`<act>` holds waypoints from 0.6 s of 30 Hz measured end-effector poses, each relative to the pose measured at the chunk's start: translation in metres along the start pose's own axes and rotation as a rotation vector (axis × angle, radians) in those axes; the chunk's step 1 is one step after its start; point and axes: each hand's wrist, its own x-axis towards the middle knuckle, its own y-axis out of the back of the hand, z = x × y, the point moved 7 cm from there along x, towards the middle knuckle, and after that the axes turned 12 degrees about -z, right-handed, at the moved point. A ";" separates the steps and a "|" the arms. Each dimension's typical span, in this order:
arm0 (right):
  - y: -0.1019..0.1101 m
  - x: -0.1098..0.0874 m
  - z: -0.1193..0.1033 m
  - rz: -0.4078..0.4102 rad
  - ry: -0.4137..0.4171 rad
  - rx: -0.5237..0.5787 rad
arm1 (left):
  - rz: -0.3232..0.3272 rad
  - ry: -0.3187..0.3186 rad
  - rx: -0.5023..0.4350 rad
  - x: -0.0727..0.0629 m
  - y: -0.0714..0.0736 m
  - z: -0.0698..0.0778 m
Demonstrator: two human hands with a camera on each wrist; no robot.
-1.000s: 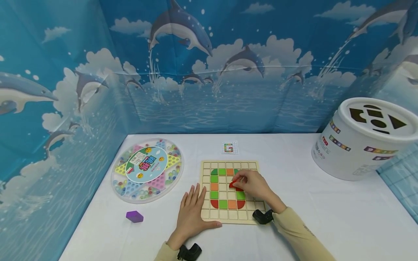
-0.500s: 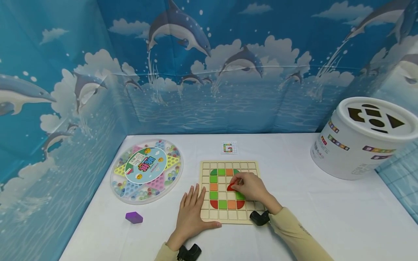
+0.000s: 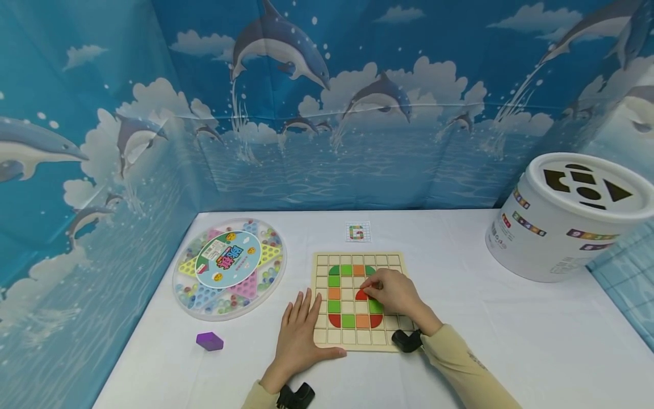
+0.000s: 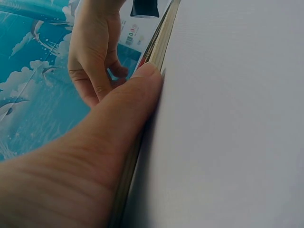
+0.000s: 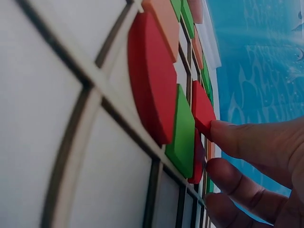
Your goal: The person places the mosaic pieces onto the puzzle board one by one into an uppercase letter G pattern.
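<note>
A square wooden grid board [image 3: 357, 339] bears green, orange and red tiles in its cells. My right hand [image 3: 395, 292] is over its right half, with thumb and fingertips at a red tile [image 3: 361, 295] that has one rounded corner. In the right wrist view the thumb touches that red tile [image 5: 203, 107], and the forefinger is close to a second red tile [image 5: 198, 159] behind a green one [image 5: 181, 137]. My left hand [image 3: 301, 335] has its fingers spread along the board's left side. In the left wrist view its thumb [image 4: 137, 90] lies against the board's edge.
A small card [image 3: 358, 232] with a coloured grid pattern lies behind the board. To the left are a round marble game [image 3: 230, 270] and a purple block [image 3: 210, 341]. A white bucket [image 3: 552, 238] with shaped holes in its lid stands at right.
The red tile at my right fingertips was tilted and has come down level in its cell. My right hand has shifted slightly left. My left hand stays in place.
</note>
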 end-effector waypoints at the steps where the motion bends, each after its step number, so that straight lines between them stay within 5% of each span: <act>1: 0.000 0.000 0.000 0.002 -0.004 -0.005 | 0.001 0.000 -0.002 0.000 0.000 0.000; 18: 0.001 0.002 -0.004 -0.011 -0.063 -0.062 | 0.012 -0.009 -0.007 -0.001 0.000 -0.001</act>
